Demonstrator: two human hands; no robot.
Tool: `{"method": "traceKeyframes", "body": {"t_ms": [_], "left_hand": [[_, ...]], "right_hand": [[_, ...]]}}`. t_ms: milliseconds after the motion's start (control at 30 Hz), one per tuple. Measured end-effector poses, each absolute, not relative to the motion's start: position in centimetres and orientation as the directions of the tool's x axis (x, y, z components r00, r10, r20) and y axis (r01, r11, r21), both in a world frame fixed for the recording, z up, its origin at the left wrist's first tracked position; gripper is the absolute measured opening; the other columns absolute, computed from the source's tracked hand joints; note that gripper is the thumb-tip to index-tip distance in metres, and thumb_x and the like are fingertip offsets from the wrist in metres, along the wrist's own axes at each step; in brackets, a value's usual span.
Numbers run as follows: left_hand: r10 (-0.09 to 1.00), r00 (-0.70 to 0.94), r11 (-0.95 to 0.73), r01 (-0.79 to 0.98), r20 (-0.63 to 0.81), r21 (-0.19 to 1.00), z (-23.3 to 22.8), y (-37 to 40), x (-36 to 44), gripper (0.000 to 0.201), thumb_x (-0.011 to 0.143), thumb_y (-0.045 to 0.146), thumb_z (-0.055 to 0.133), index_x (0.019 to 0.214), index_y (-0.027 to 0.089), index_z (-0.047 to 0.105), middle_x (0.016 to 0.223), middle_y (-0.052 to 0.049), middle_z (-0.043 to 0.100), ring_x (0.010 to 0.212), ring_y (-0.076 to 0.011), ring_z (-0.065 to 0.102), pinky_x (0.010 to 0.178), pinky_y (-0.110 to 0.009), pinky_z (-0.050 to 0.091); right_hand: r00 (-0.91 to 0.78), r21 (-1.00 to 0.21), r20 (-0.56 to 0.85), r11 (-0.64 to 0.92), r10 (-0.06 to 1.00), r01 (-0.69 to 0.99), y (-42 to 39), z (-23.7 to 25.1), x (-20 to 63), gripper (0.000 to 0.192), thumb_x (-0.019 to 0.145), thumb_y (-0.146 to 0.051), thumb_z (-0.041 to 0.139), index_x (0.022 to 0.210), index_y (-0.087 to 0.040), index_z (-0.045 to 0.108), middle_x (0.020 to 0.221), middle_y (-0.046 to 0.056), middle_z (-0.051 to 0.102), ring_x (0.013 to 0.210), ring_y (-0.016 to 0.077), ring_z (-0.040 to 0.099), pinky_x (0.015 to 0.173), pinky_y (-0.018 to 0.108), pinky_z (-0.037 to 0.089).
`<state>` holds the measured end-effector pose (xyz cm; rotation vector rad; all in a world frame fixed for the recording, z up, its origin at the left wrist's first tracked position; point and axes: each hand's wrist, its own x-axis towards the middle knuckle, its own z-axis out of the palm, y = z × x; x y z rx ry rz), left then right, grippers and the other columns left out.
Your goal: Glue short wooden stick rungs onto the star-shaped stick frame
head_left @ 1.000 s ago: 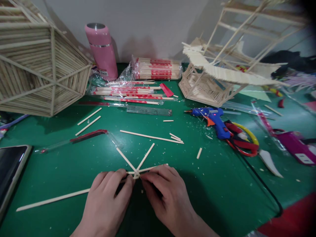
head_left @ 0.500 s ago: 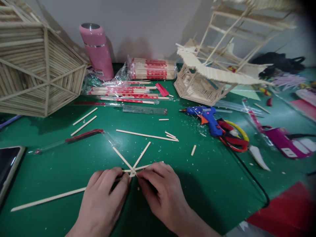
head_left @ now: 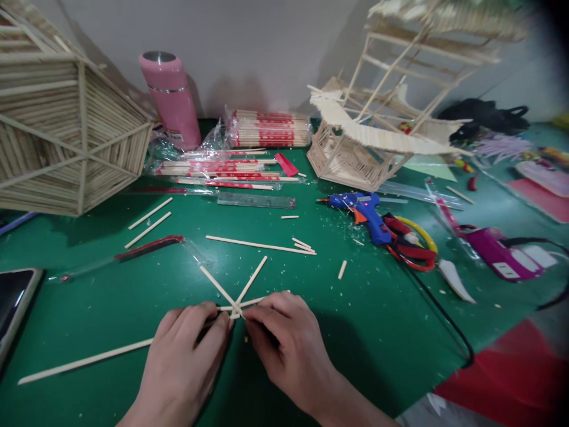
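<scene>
Several thin wooden sticks, like cut chopsticks, cross in a star-shaped joint (head_left: 237, 306) on the green table. My left hand (head_left: 184, 350) is closed on sticks at the left of the joint, its thumb and forefinger close to the crossing. A long stick (head_left: 84, 362) reaches out to the left from under this hand. My right hand (head_left: 288, 344) pinches a stick of the star just right of the crossing, and its fingertips hide the stick's end. Two arms of the star point up and away, one stick (head_left: 217, 286) leaning left and another stick (head_left: 252, 279) leaning right.
A blue glue gun (head_left: 362, 204) lies at right beside red-and-yellow-handled pliers (head_left: 413, 243). Behind stand a pink bottle (head_left: 171, 98), packed chopsticks (head_left: 269, 127) and a stick-built pavilion (head_left: 355, 157). A stick-built polygonal roof (head_left: 84, 136) and a phone (head_left: 18, 302) are at left.
The whole view has shifted slightly, the table's things appearing a little further left. Both hands keep nearly the same hold at the star of sticks.
</scene>
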<state>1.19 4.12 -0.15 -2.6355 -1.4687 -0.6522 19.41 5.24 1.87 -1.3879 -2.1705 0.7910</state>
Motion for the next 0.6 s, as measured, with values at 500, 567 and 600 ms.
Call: {"method": "traceKeyframes", "body": {"t_ms": [500, 567, 600], "left_hand": [[0.681, 0.452, -0.662, 0.716, 0.576, 0.221, 1.6, 3.8, 0.9, 0.013, 0.084, 0.012, 0.051, 0.089, 0.014, 0.063, 0.080, -0.005, 0.066, 0.074, -0.0135, 0.060, 0.068, -0.025, 0.040], [0.654, 0.461, -0.679, 0.707, 0.600, 0.198, 2.2, 3.6, 0.7, 0.013, 0.083, 0.012, 0.052, 0.089, 0.015, 0.063, 0.079, -0.004, 0.066, 0.074, -0.0131, 0.060, 0.068, -0.025, 0.041], [0.656, 0.444, -0.673, 0.710, 0.611, 0.207, 2.6, 3.4, 0.6, 0.013, 0.082, 0.012, 0.052, 0.090, 0.015, 0.062, 0.080, -0.004, 0.066, 0.074, -0.0132, 0.060, 0.069, -0.025, 0.041]], "right_hand": [[0.032, -0.616, 0.320, 0.183, 0.947, 0.767, 8.1, 3.5, 28.6, 0.015, 0.084, -0.029, 0.050, 0.092, -0.020, 0.059, 0.079, 0.003, 0.060, 0.069, 0.0141, 0.057, 0.062, 0.027, 0.048], [0.168, -0.575, 0.359, 0.076, 0.918, 0.814, 9.7, 3.4, 32.3, 0.019, 0.083, -0.032, 0.051, 0.094, -0.018, 0.057, 0.077, 0.004, 0.059, 0.066, 0.0155, 0.056, 0.064, 0.030, 0.049], [0.212, -0.557, 0.359, 0.027, 0.909, 0.830, 10.5, 3.4, 34.1, 0.021, 0.082, -0.032, 0.051, 0.095, -0.017, 0.057, 0.078, 0.004, 0.060, 0.065, 0.0155, 0.056, 0.063, 0.031, 0.049]]}}
